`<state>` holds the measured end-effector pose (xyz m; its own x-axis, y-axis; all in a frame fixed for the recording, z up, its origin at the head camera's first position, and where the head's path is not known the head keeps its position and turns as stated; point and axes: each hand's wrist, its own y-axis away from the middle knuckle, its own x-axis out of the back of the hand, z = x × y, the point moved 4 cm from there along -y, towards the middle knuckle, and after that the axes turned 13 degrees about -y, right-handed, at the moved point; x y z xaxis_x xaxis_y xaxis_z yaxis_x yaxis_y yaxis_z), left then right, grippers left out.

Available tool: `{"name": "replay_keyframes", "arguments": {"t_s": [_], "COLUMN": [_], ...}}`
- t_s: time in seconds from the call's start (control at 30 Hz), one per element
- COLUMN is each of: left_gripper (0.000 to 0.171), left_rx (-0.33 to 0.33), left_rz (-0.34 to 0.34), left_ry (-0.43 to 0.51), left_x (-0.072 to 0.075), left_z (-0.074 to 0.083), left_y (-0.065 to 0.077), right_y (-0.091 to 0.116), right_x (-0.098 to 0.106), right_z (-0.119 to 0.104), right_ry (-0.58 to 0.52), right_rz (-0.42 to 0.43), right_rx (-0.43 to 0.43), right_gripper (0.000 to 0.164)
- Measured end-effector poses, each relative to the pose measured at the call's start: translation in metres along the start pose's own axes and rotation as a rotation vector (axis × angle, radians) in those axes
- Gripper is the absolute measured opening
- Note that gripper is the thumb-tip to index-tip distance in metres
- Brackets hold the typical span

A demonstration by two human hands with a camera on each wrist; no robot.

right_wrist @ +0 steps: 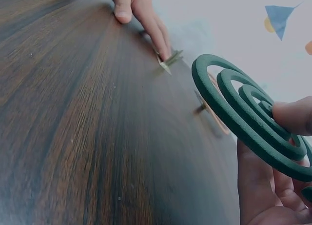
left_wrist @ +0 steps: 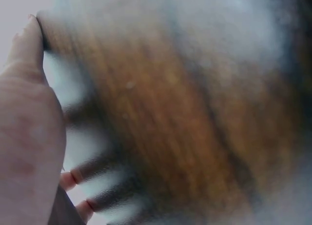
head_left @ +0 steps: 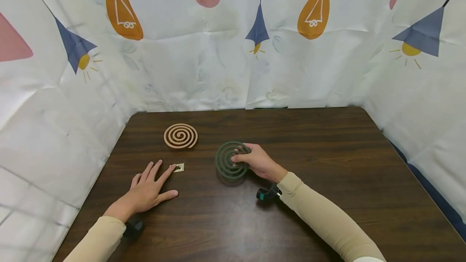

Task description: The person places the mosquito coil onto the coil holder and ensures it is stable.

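Observation:
Between thumb and fingers, my right hand (head_left: 260, 161) pinches a green mosquito coil (head_left: 223, 164), held above the table. The right wrist view shows the thumb on the center of the green spiral, with the fingers beneath it. My left hand (head_left: 147, 191) rests on the table with its fingers spread. Its index fingertip touches a small metal coil stand (head_left: 180, 167), partly hidden under that finger. In the right wrist view, thin upright prongs of the stand (right_wrist: 168, 64) show beside the fingertip. A tan mosquito coil (head_left: 181, 136) lies flat just behind the stand.
The dark wood table (head_left: 309, 140) has rounded far corners. White printed cloth (head_left: 225, 68) hangs behind it and along both sides. A black wrist device (head_left: 267, 193) sits under the right wrist, another (head_left: 134, 227) under the left.

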<state>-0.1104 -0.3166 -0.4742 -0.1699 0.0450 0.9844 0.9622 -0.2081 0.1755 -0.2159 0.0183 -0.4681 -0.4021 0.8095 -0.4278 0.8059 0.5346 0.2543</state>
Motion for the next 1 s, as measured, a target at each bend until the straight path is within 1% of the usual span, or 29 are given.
{"name": "replay_keyframes", "arguments": {"t_s": [0.3, 0.4, 0.63, 0.73, 0.83, 0.9, 1.0], "left_gripper": [0.089, 0.089, 0.089, 0.089, 0.089, 0.089, 0.089], "left_rx": [0.002, 0.004, 0.012, 0.013, 0.01, 0.003, -0.003], "left_rz": [0.001, 0.005, 0.009, 0.01, 0.032, 0.052, 0.066], "left_ry": [-0.026, -0.031, -0.04, -0.039, -0.035, -0.038, -0.048], "left_x": [0.004, 0.004, 0.006, 0.005, 0.003, 0.0, -0.003], "left_z": [0.002, 0.002, 0.004, 0.003, 0.001, -0.001, -0.003], "left_y": [0.0, 0.001, 0.003, 0.003, 0.002, 0.001, 0.0], "right_y": [-0.004, -0.006, -0.011, -0.013, -0.014, -0.015, -0.014], "right_x": [-0.008, -0.011, -0.017, -0.019, -0.022, -0.023, -0.025], "right_z": [0.001, 0.002, 0.007, 0.009, 0.01, 0.01, 0.011], "right_ry": [-0.006, -0.011, -0.002, -0.012, -0.015, -0.017, -0.021], "right_rz": [-0.015, -0.015, -0.007, -0.007, -0.015, -0.016, -0.014], "right_rx": [0.014, 0.008, -0.006, -0.011, -0.006, -0.006, -0.016], "right_gripper": [0.026, 0.027, 0.037, 0.033, 0.029, 0.035, 0.053]}}
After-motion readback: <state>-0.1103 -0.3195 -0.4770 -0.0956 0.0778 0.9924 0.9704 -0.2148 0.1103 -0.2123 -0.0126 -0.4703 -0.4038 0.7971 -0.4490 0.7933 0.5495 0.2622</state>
